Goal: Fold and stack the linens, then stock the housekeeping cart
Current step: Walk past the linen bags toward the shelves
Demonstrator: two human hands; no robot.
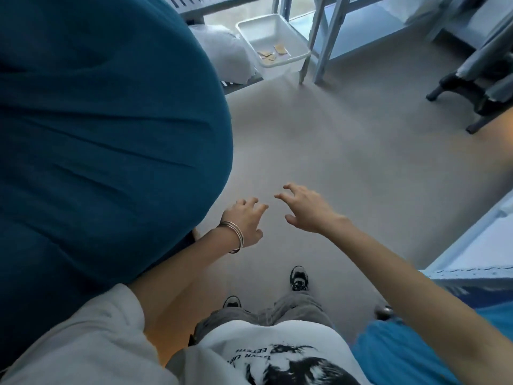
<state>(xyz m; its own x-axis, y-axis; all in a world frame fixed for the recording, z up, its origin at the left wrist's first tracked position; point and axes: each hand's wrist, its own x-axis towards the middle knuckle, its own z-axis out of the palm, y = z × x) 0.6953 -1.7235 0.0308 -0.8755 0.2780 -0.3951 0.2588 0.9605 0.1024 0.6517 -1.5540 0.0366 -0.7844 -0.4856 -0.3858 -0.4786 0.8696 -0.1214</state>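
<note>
Covering the room, a plain grey carpeted floor [347,140] runs to pale metal shelving legs [319,37]; a white rectangular plastic tub [273,41] holding small tan scraps sits beside them. Bulky teal knit-textured linen bundle [97,134] fills the left, against the left arm. Left hand [244,222], silver bangles [236,236] at wrist, and right hand [305,208] hover empty, fingers spread and lightly curled.

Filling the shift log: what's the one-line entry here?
hands: left open, right open | holding: nothing | teal bag: beside left arm
</note>
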